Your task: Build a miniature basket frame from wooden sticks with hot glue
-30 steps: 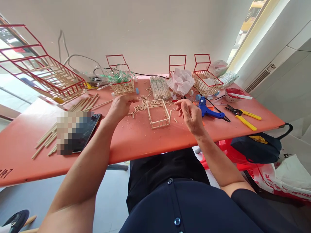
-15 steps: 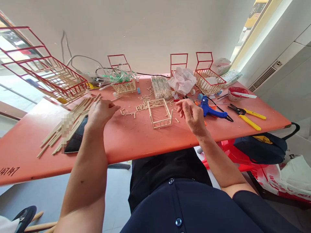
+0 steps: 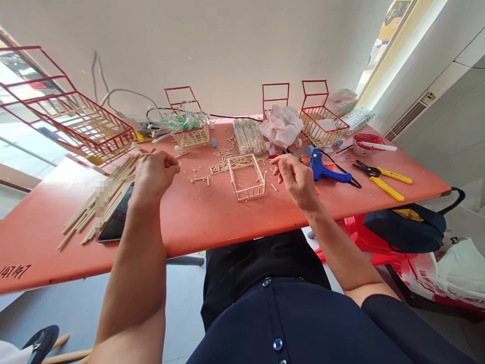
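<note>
The narrow left hand, sweeping, could scatter adjacent sticks; the half-curled right hand could nudge the nearby glue gun. Contents unclear.

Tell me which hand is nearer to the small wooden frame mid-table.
Right. The right hand is a short way to the right of the frame; the left hand is farther off to its left, by the long sticks.

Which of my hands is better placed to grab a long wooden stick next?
Probably your left hand: it's right beside the long sticks. Your right hand is near the blue glue gun, on the far side of the small wooden frame, so it would have to cross over.
</note>
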Action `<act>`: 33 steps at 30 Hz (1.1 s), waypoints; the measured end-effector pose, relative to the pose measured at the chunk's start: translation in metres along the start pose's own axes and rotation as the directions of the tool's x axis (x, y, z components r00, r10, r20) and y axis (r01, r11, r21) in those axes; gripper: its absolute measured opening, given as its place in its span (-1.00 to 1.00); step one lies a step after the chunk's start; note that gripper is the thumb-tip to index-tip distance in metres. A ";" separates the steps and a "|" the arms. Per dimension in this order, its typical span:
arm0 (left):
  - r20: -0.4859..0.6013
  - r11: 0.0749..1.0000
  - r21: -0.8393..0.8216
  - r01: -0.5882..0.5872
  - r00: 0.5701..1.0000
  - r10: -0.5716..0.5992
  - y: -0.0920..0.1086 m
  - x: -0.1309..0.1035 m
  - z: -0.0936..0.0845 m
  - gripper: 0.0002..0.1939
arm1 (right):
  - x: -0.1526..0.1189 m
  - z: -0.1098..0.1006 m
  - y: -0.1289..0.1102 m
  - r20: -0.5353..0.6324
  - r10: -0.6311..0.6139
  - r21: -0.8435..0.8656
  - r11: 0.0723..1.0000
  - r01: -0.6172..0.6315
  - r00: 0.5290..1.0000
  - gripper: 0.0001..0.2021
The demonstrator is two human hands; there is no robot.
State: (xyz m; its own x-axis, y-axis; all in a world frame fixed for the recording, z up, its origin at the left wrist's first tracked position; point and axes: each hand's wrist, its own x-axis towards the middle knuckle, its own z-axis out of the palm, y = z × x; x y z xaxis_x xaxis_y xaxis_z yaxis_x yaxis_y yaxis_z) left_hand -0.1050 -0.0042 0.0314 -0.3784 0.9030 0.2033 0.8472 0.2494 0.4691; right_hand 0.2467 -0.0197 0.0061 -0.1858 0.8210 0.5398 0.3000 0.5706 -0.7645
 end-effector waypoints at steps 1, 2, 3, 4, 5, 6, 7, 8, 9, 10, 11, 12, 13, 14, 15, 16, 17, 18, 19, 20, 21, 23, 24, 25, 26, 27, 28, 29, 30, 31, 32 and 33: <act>-0.035 0.998 -0.058 0.013 0.999 -0.015 0.001 -0.003 -0.003 -0.85 | 0.000 0.000 0.000 0.013 -0.007 -0.016 1.000 0.007 1.000 -0.50; -0.065 0.990 -0.139 0.026 0.997 -0.035 0.003 -0.007 -0.006 -0.80 | 0.001 0.000 0.000 0.029 -0.015 -0.033 0.999 0.016 0.999 -0.51; -0.090 0.969 -0.243 0.034 0.994 -0.058 0.004 -0.013 -0.007 -0.79 | 0.001 0.000 0.000 0.050 -0.028 -0.049 0.998 0.030 0.998 -0.53; -0.117 0.935 -0.352 0.044 0.989 -0.090 0.006 -0.020 -0.007 -0.82 | 0.001 0.000 0.000 0.075 -0.042 -0.060 0.997 0.047 0.996 -0.55; -0.110 0.882 -0.470 0.036 0.989 -0.099 0.007 -0.029 -0.006 -0.86 | 0.001 0.000 0.000 0.101 -0.057 -0.066 0.996 0.064 0.993 -0.58; -0.099 0.799 -0.601 0.026 0.989 -0.107 0.009 -0.040 -0.003 -0.87 | 0.002 0.000 -0.001 0.127 -0.071 -0.067 0.995 0.080 0.989 -0.59; -0.057 0.683 -0.730 0.028 0.993 -0.101 0.011 -0.051 0.001 -0.83 | 0.002 0.000 -0.001 0.153 -0.082 -0.062 0.994 0.092 0.985 -0.60; -0.010 0.557 -0.830 0.042 0.996 -0.091 0.013 -0.063 0.005 -0.76 | 0.002 -0.001 -0.001 0.178 -0.089 -0.054 0.993 0.100 0.980 -0.60; 0.053 0.449 -0.890 0.080 0.996 -0.073 0.016 -0.075 0.011 -0.67 | 0.001 -0.001 -0.001 0.201 -0.094 -0.044 0.993 0.105 0.975 -0.60; 0.094 0.364 -0.925 0.109 0.994 -0.059 0.019 -0.086 0.016 -0.61 | 0.001 -0.001 -0.001 0.221 -0.097 -0.034 0.994 0.108 0.970 -0.59; 0.126 0.311 -0.941 0.135 0.991 -0.047 0.023 -0.097 0.020 -0.58 | 0.001 -0.002 -0.001 0.244 -0.099 -0.026 0.994 0.109 0.965 -0.59; 0.143 0.280 -0.949 0.147 0.989 -0.035 0.027 -0.106 0.024 -0.58 | 0.002 -0.001 0.000 0.268 -0.099 -0.021 0.994 0.109 0.958 -0.59; 0.160 0.265 -0.951 0.159 0.987 -0.021 0.031 -0.114 0.028 -0.59 | 0.002 -0.001 0.001 0.295 -0.097 -0.021 0.994 0.108 0.951 -0.61; 0.160 0.253 -0.954 0.160 0.987 -0.017 0.035 -0.121 0.031 -0.60 | 0.002 -0.001 0.002 0.318 -0.096 -0.027 0.993 0.111 0.943 -0.64; 0.152 0.251 -0.956 0.151 0.988 -0.015 0.039 -0.126 0.033 -0.62 | 0.003 0.000 0.003 0.334 -0.101 -0.036 0.992 0.120 0.937 -0.67; 0.138 0.260 -0.956 0.137 0.990 -0.014 0.043 -0.131 0.035 -0.65 | 0.004 0.001 0.004 0.341 -0.112 -0.043 0.990 0.134 0.933 -0.68; 0.121 0.282 -0.952 0.122 0.992 -0.021 0.046 -0.135 0.037 -0.67 | 0.004 0.002 0.005 0.339 -0.128 -0.048 0.987 0.153 0.932 -0.66; 0.104 0.312 -0.944 0.110 0.994 -0.034 0.048 -0.139 0.039 -0.70 | 0.005 0.003 0.005 0.328 -0.148 -0.050 0.983 0.174 0.933 -0.63; 0.088 0.349 -0.932 0.100 0.995 -0.050 0.049 -0.142 0.042 -0.72 | 0.006 0.004 0.004 0.314 -0.168 -0.048 0.980 0.192 0.935 -0.60; 0.073 0.389 -0.916 0.094 0.995 -0.069 0.051 -0.144 0.044 -0.73 | 0.007 0.005 0.003 0.300 -0.184 -0.040 0.978 0.205 0.936 -0.57; 0.058 0.429 -0.899 0.089 0.995 -0.085 0.052 -0.145 0.046 -0.75 | 0.008 0.006 0.001 0.290 -0.196 -0.028 0.977 0.213 0.937 -0.54; 0.014 0.511 -0.857 0.063 0.995 -0.101 0.053 -0.147 0.050 -0.77 | 0.009 0.008 -0.002 0.279 -0.213 0.000 0.975 0.221 0.937 -0.52; -0.020 0.556 -0.831 0.037 0.995 -0.096 0.054 -0.148 0.051 -0.78 | 0.010 0.009 -0.004 0.278 -0.221 0.015 0.974 0.225 0.935 -0.51; -0.064 0.600 -0.800 0.000 0.994 -0.085 0.055 -0.148 0.052 -0.79 | 0.010 0.009 -0.006 0.279 -0.229 0.026 0.973 0.231 0.933 -0.50; -0.114 0.640 -0.767 -0.045 0.991 -0.066 0.056 -0.148 0.052 -0.81 | 0.010 0.010 -0.007 0.280 -0.236 0.033 0.971 0.236 0.931 -0.49; -0.165 0.677 -0.731 -0.093 0.985 -0.043 0.057 -0.148 0.052 -0.83 | 0.009 0.011 -0.007 0.282 -0.241 0.039 0.970 0.240 0.929 -0.48; -0.213 0.707 -0.694 -0.138 0.977 -0.019 0.059 -0.148 0.051 -0.84 | 0.009 0.011 -0.007 0.283 -0.244 0.043 0.969 0.241 0.928 -0.48; -0.253 0.732 -0.659 -0.175 0.967 0.004 0.060 -0.148 0.051 -0.85 | 0.009 0.011 -0.007 0.282 -0.245 0.046 0.969 0.242 0.927 -0.47; -0.286 0.752 -0.627 -0.203 0.958 0.021 0.062 -0.149 0.050 -0.87 | 0.008 0.012 -0.007 0.280 -0.245 0.047 0.969 0.241 0.928 -0.47; -0.309 0.770 -0.598 -0.222 0.950 0.033 0.063 -0.149 0.050 -0.88 | 0.008 0.012 -0.006 0.279 -0.243 0.047 0.970 0.240 0.929 -0.46; -0.324 0.785 -0.574 -0.232 0.945 0.042 0.064 -0.149 0.051 -0.89 | 0.008 0.012 -0.006 0.278 -0.241 0.045 0.970 0.238 0.930 -0.46; -0.333 0.797 -0.556 -0.236 0.942 0.046 0.065 -0.150 0.051 -0.90 | 0.008 0.012 -0.006 0.281 -0.235 0.042 0.972 0.233 0.930 -0.45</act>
State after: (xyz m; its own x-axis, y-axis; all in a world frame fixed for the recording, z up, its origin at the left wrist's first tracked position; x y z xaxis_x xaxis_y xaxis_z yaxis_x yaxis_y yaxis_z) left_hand 0.0259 -0.1053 -0.0124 -0.4412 0.7455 0.4996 0.5568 -0.2091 0.8039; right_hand 0.2327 -0.0166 0.0108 -0.5063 0.6352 0.5833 0.2089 0.7466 -0.6316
